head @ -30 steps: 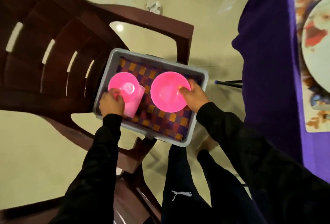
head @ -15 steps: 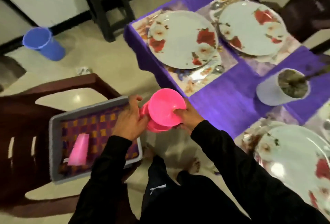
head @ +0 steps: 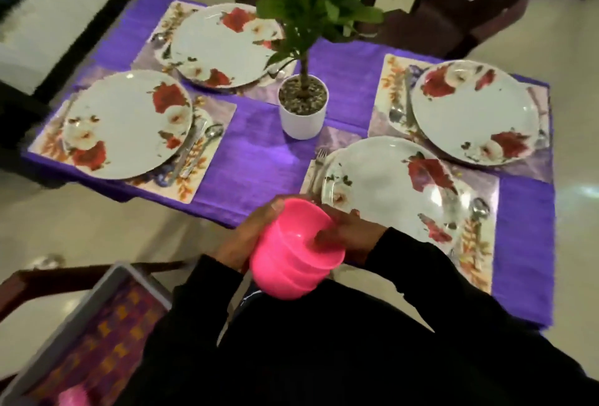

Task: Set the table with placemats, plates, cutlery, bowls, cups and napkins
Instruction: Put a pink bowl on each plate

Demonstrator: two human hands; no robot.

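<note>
I hold a stack of pink bowls (head: 291, 260) in front of me, just short of the table's near edge. My left hand (head: 243, 237) grips the stack's left side, thumb on the rim. My right hand (head: 350, 230) holds the right side with fingers inside the top bowl. On the purple tablecloth (head: 259, 159) lie several floral placemats, each with a white flowered plate: near right (head: 389, 188), far right (head: 473, 110), near left (head: 126, 123), far left (head: 223, 42). Cutlery (head: 197, 146) lies beside the plates.
A potted plant in a white pot (head: 303, 110) stands in the table's middle. A grey tray (head: 64, 331) lined with checked cloth sits at the lower left, a pink cup (head: 73, 397) in it. Dark chairs stand beyond the table, one at the far right (head: 470, 3).
I have turned from the tray to face the table. The two pink bowls, lifted out of the tray, are now stacked together and carried up to the table's near edge.
</note>
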